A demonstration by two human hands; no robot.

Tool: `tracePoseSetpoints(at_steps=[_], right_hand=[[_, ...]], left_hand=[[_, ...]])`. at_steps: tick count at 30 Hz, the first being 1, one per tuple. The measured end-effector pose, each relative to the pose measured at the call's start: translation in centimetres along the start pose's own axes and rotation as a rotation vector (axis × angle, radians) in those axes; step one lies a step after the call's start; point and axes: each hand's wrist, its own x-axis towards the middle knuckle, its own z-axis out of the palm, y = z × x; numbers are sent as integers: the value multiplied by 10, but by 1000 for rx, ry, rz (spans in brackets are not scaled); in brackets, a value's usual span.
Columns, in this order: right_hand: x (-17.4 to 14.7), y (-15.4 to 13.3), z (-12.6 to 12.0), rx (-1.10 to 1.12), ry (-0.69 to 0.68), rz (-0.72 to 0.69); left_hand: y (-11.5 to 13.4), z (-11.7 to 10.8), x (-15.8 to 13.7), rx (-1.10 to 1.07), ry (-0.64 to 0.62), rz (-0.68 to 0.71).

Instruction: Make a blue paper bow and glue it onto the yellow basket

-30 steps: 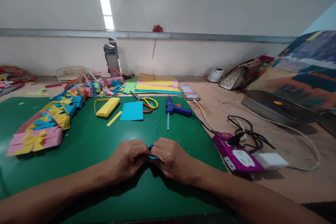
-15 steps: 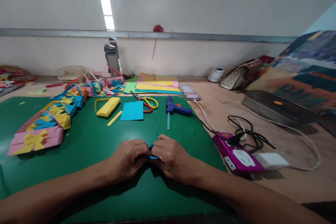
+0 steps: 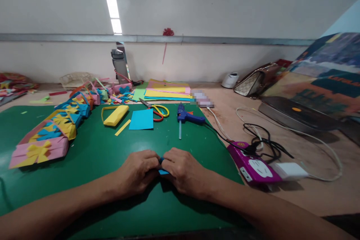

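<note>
Head view — both hands (image 3: pixel 184 168) curl inward — gripping blue paper (image 3: pixel 163 172)

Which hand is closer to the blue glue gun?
The right hand: it sits almost straight below the blue glue gun in the picture, while the left hand is below and farther to the left.

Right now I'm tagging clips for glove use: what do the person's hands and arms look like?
The left hand and right hand are gloveless. The left forearm and right forearm are bare, without watch, bracelet or sleeve in view.
</note>
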Motion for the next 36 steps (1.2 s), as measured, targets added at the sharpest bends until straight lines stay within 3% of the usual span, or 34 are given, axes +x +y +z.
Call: tracePoseSetpoints(at_steps=[36], right_hand=[[-1,0,1,-22,-43,-7]], left_hand=[[0,0,-2,29,-13,32]])
